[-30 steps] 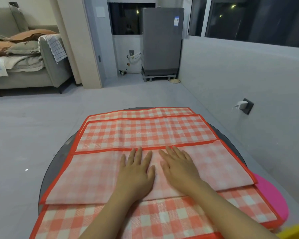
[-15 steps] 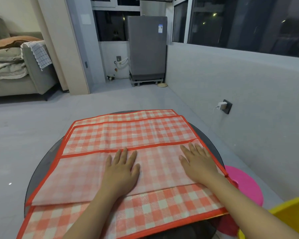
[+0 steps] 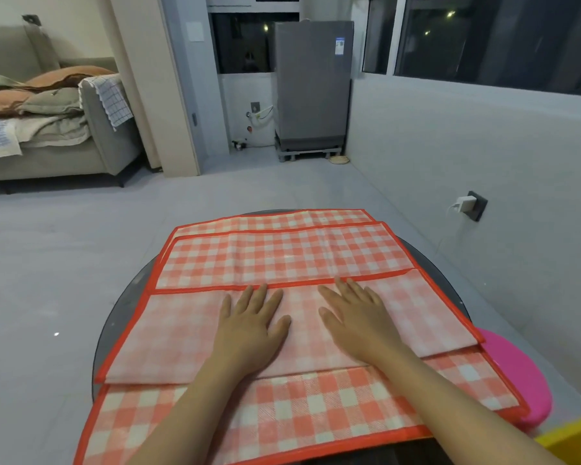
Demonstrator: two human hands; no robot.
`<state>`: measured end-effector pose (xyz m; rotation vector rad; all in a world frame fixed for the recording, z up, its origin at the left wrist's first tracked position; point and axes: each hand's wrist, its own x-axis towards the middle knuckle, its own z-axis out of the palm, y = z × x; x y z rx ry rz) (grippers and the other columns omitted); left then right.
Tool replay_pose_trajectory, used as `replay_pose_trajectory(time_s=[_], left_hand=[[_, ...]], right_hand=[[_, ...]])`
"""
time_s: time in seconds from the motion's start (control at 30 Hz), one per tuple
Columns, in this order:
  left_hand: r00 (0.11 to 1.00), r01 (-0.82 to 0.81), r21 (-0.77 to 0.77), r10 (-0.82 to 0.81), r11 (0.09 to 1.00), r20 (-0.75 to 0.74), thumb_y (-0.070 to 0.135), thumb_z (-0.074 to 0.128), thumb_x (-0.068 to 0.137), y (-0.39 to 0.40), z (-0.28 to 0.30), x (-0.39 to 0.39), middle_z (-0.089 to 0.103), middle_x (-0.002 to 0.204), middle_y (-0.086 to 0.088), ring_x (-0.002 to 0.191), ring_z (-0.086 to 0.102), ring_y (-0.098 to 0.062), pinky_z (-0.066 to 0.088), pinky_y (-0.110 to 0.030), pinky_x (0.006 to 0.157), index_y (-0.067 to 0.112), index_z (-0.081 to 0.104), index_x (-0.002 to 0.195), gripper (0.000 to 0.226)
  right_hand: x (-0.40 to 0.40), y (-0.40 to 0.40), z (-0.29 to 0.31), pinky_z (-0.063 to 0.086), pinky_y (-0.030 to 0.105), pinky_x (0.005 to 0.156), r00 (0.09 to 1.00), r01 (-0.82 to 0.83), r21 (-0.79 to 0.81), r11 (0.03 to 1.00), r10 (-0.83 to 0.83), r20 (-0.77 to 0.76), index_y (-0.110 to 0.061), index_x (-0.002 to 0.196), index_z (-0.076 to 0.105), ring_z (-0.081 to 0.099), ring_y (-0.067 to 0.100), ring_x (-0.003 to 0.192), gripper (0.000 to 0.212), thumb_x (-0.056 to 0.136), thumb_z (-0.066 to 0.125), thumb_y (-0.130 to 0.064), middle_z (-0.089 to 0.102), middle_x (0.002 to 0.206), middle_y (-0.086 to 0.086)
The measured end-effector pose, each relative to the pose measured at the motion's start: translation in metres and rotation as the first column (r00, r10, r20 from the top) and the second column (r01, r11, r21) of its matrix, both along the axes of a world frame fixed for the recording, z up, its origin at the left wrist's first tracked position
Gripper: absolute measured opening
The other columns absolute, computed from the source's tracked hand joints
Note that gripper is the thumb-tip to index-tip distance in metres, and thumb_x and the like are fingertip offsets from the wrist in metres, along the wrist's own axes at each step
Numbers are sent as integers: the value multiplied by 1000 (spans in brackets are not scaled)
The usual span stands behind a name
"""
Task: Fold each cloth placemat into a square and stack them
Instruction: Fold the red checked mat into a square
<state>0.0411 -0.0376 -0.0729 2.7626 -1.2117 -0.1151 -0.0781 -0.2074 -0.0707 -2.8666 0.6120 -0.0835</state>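
Several red-and-white checked placemats with orange-red borders cover a round dark table (image 3: 114, 317). The top placemat (image 3: 168, 337) lies folded over, its paler underside up, across the middle of the pile. My left hand (image 3: 252, 327) presses flat on it just left of centre, fingers straight. My right hand (image 3: 359, 320) presses flat beside it, fingers reaching the folded edge. A checked placemat (image 3: 282, 256) lies open behind the fold, and another placemat (image 3: 275, 221) shows at the far edge. A lower placemat (image 3: 316, 421) sticks out toward me.
A pink round stool (image 3: 520, 380) stands at the table's right, with a yellow object (image 3: 574, 441) at the bottom right corner. A wall with a socket and charger (image 3: 470, 204) runs along the right. A sofa (image 3: 47, 129) and a grey appliance (image 3: 311, 85) stand far off.
My right hand has slid back from the placemat's right edge toward the centre, and now lies next to my left hand. The view has shifted slightly.
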Motion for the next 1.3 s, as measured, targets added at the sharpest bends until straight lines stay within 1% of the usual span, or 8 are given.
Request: replay_pose_trajectory(time_s=[0.27,0.4,0.5,0.63,0.87,1.07,1.17,1.3], left_hand=[[987,-160,36,159,987,11,72,-3,82,62,4,39,-7,158,8,146,-10,-15,-5,-49,118,38,-1,149,75],[987,-157,31,157,987,-11,63,10,93,62,5,37,-6,159,6,146,-9,-17,-5,-51,117,36,0,150,64],[986,-162,-25,161,986,-40,57,19,95,59,12,38,7,159,4,147,1,-18,-3,-52,117,32,14,150,60],[993,-122,-141,121,982,-16,45,28,98,32,35,55,30,153,4,144,19,-15,-1,-52,117,28,37,142,47],[998,-57,-235,55,970,-18,29,33,99,-44,43,118,44,145,5,136,33,-12,5,-47,117,24,48,134,38],[990,-131,-229,117,964,-76,30,26,102,-81,25,173,30,153,-1,143,19,-18,4,-51,116,21,38,142,43],[982,-187,-253,180,949,-52,31,28,101,-85,14,185,45,138,-5,132,35,-22,8,-53,114,22,45,137,41],[973,-197,-369,228,908,41,31,36,98,-82,6,184,55,111,-6,109,45,-25,23,-41,102,21,61,118,34]], right_hand=[[3,0,0,-6,36,116,1000,4,-23,1000,-4,-24,-39,148,3,-6,14,146,53,97,12,-51,-5,158,-6],[4,5,4,-4,38,117,999,4,-9,1000,-5,-49,-37,148,5,-5,15,146,53,98,14,-49,-3,159,-4],[8,5,18,10,39,116,999,8,-6,1000,-8,-45,-34,145,26,14,20,144,49,97,27,-44,18,156,-3],[37,-12,47,25,34,108,991,15,-62,998,-7,132,-31,126,54,42,16,126,34,95,41,-34,51,136,-9],[124,-60,37,29,34,104,988,32,-57,998,-23,150,-27,128,53,44,19,124,35,97,37,-31,52,134,-6],[180,-92,20,22,36,111,983,64,-7,998,-61,171,-25,135,45,39,18,130,38,99,36,-31,48,140,-5],[191,-98,14,25,36,107,976,92,-14,996,-88,199,-25,126,52,43,19,122,32,97,41,-33,52,129,-4],[188,-97,10,25,34,101,968,133,13,991,-133,214,-24,115,57,41,19,115,27,93,49,-39,54,116,-4]])
